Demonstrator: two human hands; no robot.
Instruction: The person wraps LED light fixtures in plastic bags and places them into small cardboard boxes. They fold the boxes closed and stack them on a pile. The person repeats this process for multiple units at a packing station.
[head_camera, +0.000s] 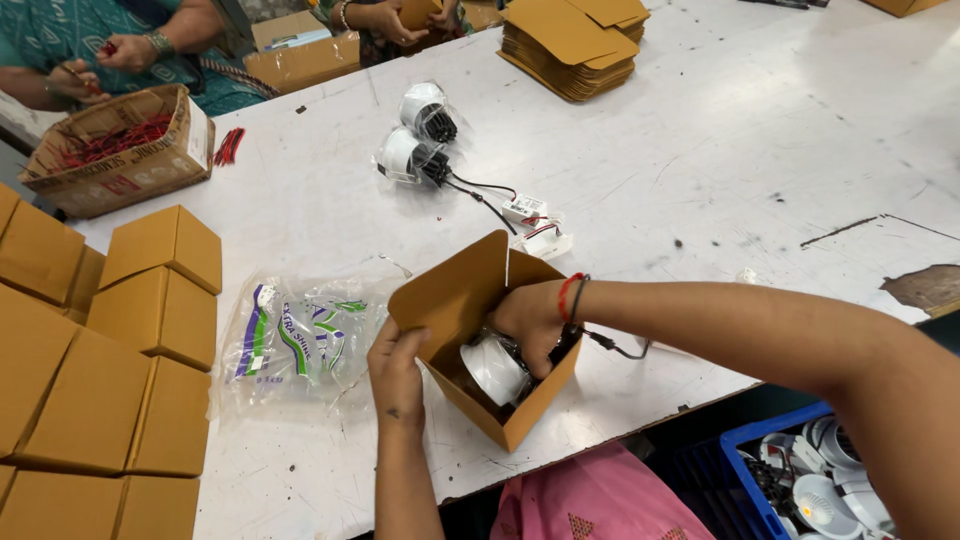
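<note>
The box (480, 330) sits open at the table's (700, 160) near edge, tilted so its mouth faces the person. The left hand (397, 368) pinches the box's near flap, steadying it. The right hand (530, 320), wrist bent down, reaches inside, its grip closed on a white lamp (493, 370). Left of the box lies a plastic bag (300, 340); beyond the box, two more lamps (415, 140).
</note>
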